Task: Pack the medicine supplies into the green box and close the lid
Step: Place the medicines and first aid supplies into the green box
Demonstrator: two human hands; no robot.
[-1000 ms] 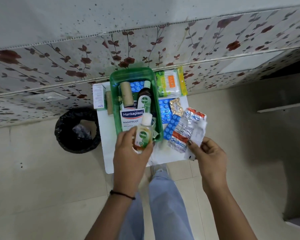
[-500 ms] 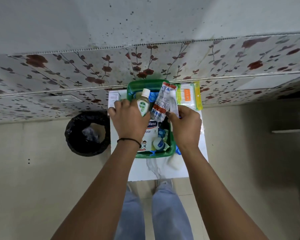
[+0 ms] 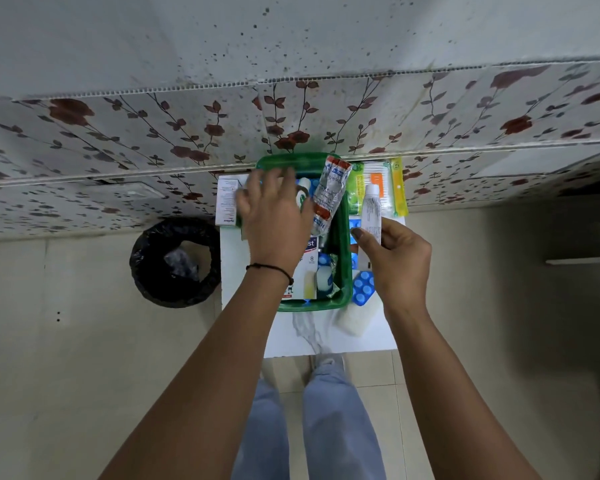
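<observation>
Fingers [image 3: 366, 233] of right hand [image 3: 397, 261] pinch white tube [image 3: 372, 213] (upright) beside green box [image 3: 342, 271].

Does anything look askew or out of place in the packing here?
Yes: the red-and-white sachet strip leans tilted across the green box's far right rim instead of lying flat inside. Blue blister packs and a cotton-bud pack remain outside on the table.

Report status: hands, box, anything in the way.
Left hand open over green box. Right hand shut on white tube. Box open; sachet strip sticks out.
</observation>
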